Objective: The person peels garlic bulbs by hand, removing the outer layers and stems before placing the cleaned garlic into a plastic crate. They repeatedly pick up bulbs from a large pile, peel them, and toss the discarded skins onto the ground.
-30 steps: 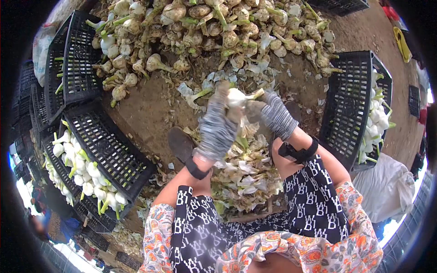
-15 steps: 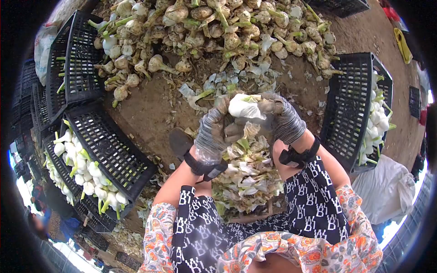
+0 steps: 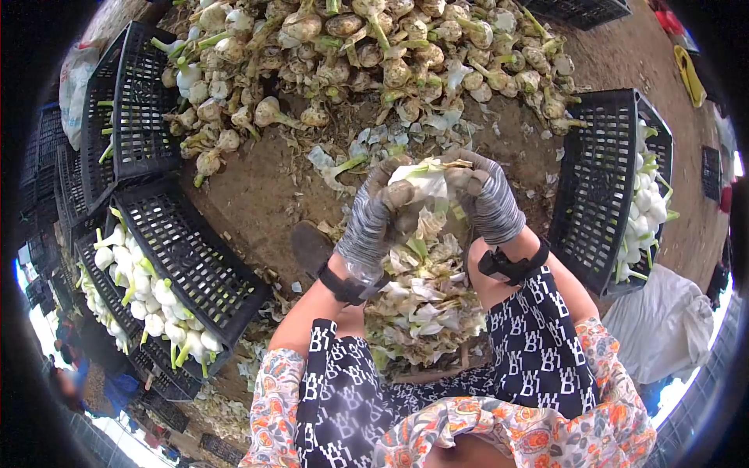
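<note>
**Two-Handed Hold: White Garlic Bulb with Loose Papery Skin**

Head view. The garlic bulb was positioned above the ground, in front of the knees, between the two hands. The left hand, in a grey striped knit glove with brown-soiled fingers, gripped the left end of the bulb; its thumb pressed on the near face and its fingers were curled around the side. The right hand, gloved alike, pinched the right end, where skin and stem met, between thumb and fingertips. The exact contact of the hidden fingers could not be told. A black strap encircled the left wrist; a second black strap encircled the right.

Below the hands, a heap of pale, dry garlic skins lay between the legs. Ahead of them, a large pile of soil-stained, brownish garlic bulbs with stems covered the brown earth floor. To the left stood a black slatted plastic crate containing clean white bulbs with green stems. To the right stood a matching black plastic crate, also containing white bulbs. Just behind the right crate lay a crumpled white sack.
</note>
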A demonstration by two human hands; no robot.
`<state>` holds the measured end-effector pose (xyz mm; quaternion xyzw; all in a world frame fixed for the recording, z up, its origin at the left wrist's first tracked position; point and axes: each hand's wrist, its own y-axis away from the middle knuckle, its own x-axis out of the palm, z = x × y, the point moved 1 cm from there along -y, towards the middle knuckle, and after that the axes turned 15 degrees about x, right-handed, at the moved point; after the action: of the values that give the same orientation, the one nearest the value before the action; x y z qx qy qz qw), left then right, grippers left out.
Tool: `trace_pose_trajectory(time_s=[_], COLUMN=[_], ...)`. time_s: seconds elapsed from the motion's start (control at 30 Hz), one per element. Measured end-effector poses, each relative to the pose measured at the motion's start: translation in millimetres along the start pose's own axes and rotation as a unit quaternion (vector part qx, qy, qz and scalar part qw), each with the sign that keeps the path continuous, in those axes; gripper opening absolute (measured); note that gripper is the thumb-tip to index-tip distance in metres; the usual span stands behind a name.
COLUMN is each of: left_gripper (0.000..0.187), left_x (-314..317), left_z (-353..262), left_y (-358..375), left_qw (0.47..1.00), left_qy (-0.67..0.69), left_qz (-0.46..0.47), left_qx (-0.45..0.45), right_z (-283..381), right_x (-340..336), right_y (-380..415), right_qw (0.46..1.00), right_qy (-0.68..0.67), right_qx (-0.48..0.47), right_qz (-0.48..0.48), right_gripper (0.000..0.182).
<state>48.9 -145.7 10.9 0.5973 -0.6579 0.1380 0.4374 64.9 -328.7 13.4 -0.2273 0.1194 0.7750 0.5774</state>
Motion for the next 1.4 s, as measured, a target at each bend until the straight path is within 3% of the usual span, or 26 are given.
trace_pose_trajectory(time_s=[0.07, 0.1, 0.13, 0.17, 0.27, 0.3, 0.37, 0.47, 0.5, 0.57, 0.63, 0.73, 0.8, 0.83, 0.87, 0.93, 1.0, 1.07, 1.13, 1.17, 1.27, 1.33, 1.37, 1.4], left_gripper=[0.054, 0.054, 0.053, 0.053, 0.054, 0.051, 0.047, 0.038, 0.032, 0.032, 0.033, 0.032, 0.033, 0.033, 0.034, 0.036, 0.040, 0.042, 0.043, 0.043, 0.038, 0.032, 0.029, 0.029], left_x=[0.7, -0.9, -2.8, -5.2, -1.6, -2.4, -5.1, -11.4, -11.7, -20.6, -20.7, -20.1, -13.6, -12.9, -12.0, -9.4, -7.5, -17.2, -22.1, -23.2, -23.0, -20.9, -22.9, -27.1], left_z=[-3.1, -3.8, -4.4, -4.7, -9.9, -11.3, -12.1, -6.5, -4.8, 2.6, 4.9, 4.3, 3.1, 2.6, 2.6, 3.0, 2.7, 8.4, 13.4, 13.8, 7.2, -0.4, -0.8, 0.5], left_y=[0.0, -0.1, 0.2, 0.4, 0.7, -2.2, -12.2, -16.9, -13.7, -18.3, -19.2, -17.4, -16.4, -17.9, -18.7, -18.4, -18.2, -19.4, -22.6, -21.8, -17.2, -15.8, -16.0, -16.7], left_qw=[0.996, 0.990, 0.980, 0.971, 0.971, 0.986, 1.000, 0.988, 0.982, 0.978, 0.977, 0.979, 0.991, 0.995, 0.996, 0.992, 0.982, 0.982, 0.979, 0.975, 0.962, 0.956, 0.951, 0.951], left_qy=[0.074, 0.121, 0.168, 0.198, 0.208, 0.145, 0.017, -0.134, -0.159, -0.162, -0.160, -0.141, -0.053, 0.000, 0.052, 0.121, 0.189, 0.187, 0.201, 0.216, 0.250, 0.259, 0.260, 0.267], left_qz=[0.026, 0.046, 0.065, 0.069, 0.063, 0.048, 0.017, -0.017, -0.017, -0.014, -0.023, 0.001, 0.002, -0.002, -0.005, -0.012, -0.019, -0.017, -0.017, -0.043, -0.108, -0.128, -0.151, -0.138], left_qx=[-0.038, -0.063, -0.088, -0.116, -0.097, -0.068, -0.007, 0.074, 0.101, 0.127, 0.139, 0.145, 0.121, 0.099, 0.076, 0.040, 0.003, -0.008, -0.026, -0.029, -0.038, -0.048, -0.068, -0.075], right_z=[4.6, 9.2, 13.2, 17.2, 11.1, 10.2, 14.9, 31.7, 29.8, 22.3, 24.3, 35.5, -9.2, -5.6, -2.7, 6.9, -1.6, 1.2, -8.0, 4.7, 9.2, 14.6, 23.0, 28.8], right_x=[-2.3, -1.4, 2.3, 7.9, 13.2, 13.5, 11.4, 1.3, 6.5, 18.8, 21.1, 8.3, 13.8, 13.0, 13.8, 14.8, 11.5, 11.7, 13.8, 6.0, 1.5, -4.5, -11.9, -14.0], right_y=[-7.3, -2.6, 1.2, 3.8, 1.8, -1.1, -5.7, -6.5, -4.3, 0.3, 1.9, 0.1, 11.5, 6.8, 4.3, -2.9, -4.5, -1.4, -1.5, -0.9, 2.1, -0.9, -0.5, -0.4], right_qw=[0.996, 0.994, 0.959, 0.891, 0.804, 0.755, 0.746, 0.855, 0.847, 0.913, 0.938, 0.806, 0.956, 0.978, 0.930, 0.732, 0.530, 0.551, 0.493, 0.494, 0.516, 0.775, 0.784, 0.756], right_qy=[0.017, -0.099, -0.242, -0.377, -0.490, -0.535, -0.523, -0.350, -0.371, -0.283, -0.246, -0.408, -0.174, -0.143, -0.305, -0.622, -0.741, -0.771, -0.792, -0.759, -0.758, -0.470, -0.368, -0.324], right_qx=[-0.087, 0.038, 0.146, 0.248, 0.328, 0.371, 0.405, 0.378, 0.376, 0.291, 0.243, 0.421, 0.219, 0.145, 0.183, 0.256, 0.394, 0.296, 0.342, 0.414, 0.360, 0.309, 0.303, 0.291], right_qz=[-0.031, 0.015, 0.032, 0.047, 0.071, 0.078, 0.077, 0.052, 0.057, 0.039, 0.029, 0.082, 0.086, 0.055, 0.090, 0.109, 0.123, 0.119, 0.112, 0.095, 0.174, 0.288, 0.397, 0.489], right_gripper=[0.024, 0.021, 0.021, 0.020, 0.017, 0.016, 0.017, 0.021, 0.023, 0.023, 0.019, 0.017, 0.020, 0.022, 0.024, 0.031, 0.035, 0.036, 0.035, 0.032, 0.029, 0.023, 0.024, 0.025])
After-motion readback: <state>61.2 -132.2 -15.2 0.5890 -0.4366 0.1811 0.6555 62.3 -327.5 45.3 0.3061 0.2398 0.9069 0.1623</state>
